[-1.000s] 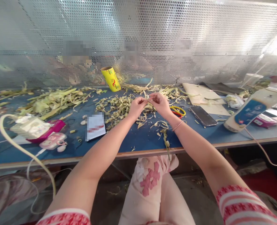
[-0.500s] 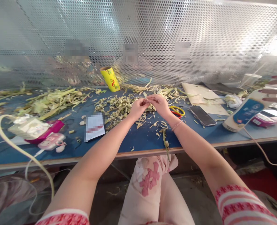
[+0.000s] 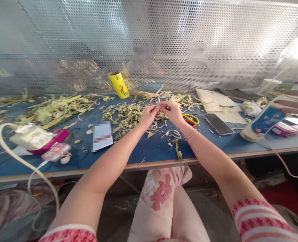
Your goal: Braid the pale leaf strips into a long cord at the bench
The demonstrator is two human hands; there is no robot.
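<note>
My left hand point(image 3: 149, 116) and my right hand point(image 3: 170, 111) meet fingertip to fingertip at the middle of the blue table point(image 3: 136, 148). Both are closed in a pinch, and a small pale tip sticks up between them, too small to name. Under and behind them lies a heap of curled, pale green plant scraps point(image 3: 126, 116). Scissors with yellow and red handles point(image 3: 191, 118) lie just right of my right hand. A thin strand of plant point(image 3: 177, 148) hangs toward the table's front edge.
Longer leaves point(image 3: 55, 109) are piled at the left. A yellow tube point(image 3: 119, 85) stands by the perforated metal screen point(image 3: 164, 40). A phone point(image 3: 218, 124) lies at the right, near a tilted bottle point(image 3: 262, 119) with another person's hand on it. A cable point(image 3: 25, 161) loops at the left.
The fingers of my two hands have shifted slightly against each other, and the pale tip now shows upright. The other person's hand has moved down onto the bottle.
</note>
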